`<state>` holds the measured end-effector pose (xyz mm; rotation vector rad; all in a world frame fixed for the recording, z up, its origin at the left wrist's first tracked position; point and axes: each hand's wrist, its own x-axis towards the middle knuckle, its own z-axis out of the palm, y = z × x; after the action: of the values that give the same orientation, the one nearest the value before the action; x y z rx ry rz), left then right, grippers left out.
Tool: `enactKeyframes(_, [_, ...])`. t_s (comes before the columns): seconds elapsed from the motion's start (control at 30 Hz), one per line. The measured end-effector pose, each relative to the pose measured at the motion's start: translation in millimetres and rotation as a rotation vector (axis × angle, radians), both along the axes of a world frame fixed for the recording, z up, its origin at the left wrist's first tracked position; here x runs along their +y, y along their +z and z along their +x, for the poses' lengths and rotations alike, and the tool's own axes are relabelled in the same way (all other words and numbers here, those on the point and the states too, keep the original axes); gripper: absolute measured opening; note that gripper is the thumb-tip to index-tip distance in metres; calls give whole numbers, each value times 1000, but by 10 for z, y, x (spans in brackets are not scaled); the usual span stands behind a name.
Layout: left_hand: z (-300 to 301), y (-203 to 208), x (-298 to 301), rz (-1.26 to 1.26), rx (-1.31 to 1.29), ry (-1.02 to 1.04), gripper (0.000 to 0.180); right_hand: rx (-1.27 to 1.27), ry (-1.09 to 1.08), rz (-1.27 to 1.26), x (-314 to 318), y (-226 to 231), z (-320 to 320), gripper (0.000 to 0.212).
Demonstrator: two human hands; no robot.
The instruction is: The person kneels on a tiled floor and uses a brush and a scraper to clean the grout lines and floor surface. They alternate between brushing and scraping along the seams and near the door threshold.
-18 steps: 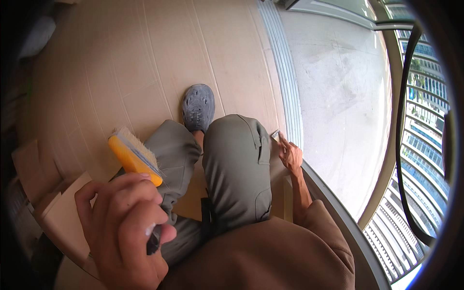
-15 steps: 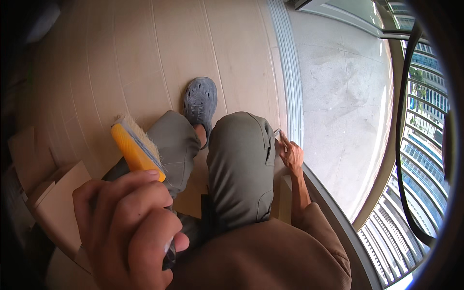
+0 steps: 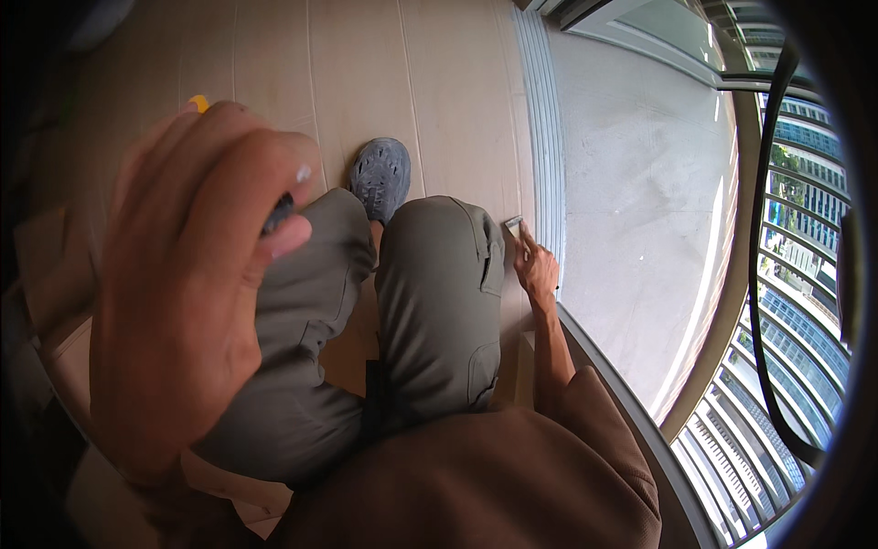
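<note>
A tan plank floor (image 3: 357, 73) fills the upper left and middle, and to its right, past a grooved metal track (image 3: 546, 137), lies a pale grey slab (image 3: 631, 165). The wearer is low over the floor, in a brown top (image 3: 485, 485) and grey-green trousers (image 3: 439, 302) with both knees bent, and one grey clog (image 3: 380, 174) shows ahead of them. The left hand (image 3: 197, 247) is up near the camera, well apart from the floor, its fingers curled tight round a yellow-and-dark tool (image 3: 199, 103); only a yellow bit past the knuckles and a dark end by the thumb show, so its working part is hidden. The right hand (image 3: 538, 273) reaches down outside the right knee, just beside the track, with its fingers drawn together on a small flat piece (image 3: 513, 223), pale with a darker edge; whether that piece touches the floor is unclear. Judging by this posture, the step in hand is close work low at the track side, with the right hand placed and the left hand's tool lifted clear. Any next move of the tool would call for a firm grip and room past the left knee, while the smallest item, the flat piece, would need a steady pinch.
</note>
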<state>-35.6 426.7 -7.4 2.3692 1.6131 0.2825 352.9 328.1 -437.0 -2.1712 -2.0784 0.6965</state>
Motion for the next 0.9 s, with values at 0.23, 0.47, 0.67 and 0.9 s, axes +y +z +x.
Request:
enactKeyframes(0.23, [-867,-1038,-92,-78,176,426,32,-70,-46,-37,166,-2,-134,44])
enactKeyframes(0.47, [-1140,-2877,-1061,-416,-219,657,45,-105,-92,-245,397,85,-199,44])
enactKeyframes(0.67, [-967,-3244,-1395,-550,-210,763,45,-115,-5,-164,58,69,24,46])
enactKeyframes(0.9, [-943,-3233,-1312,-556,-235,775,45,-101,-137,-268,-173,150,-57,46])
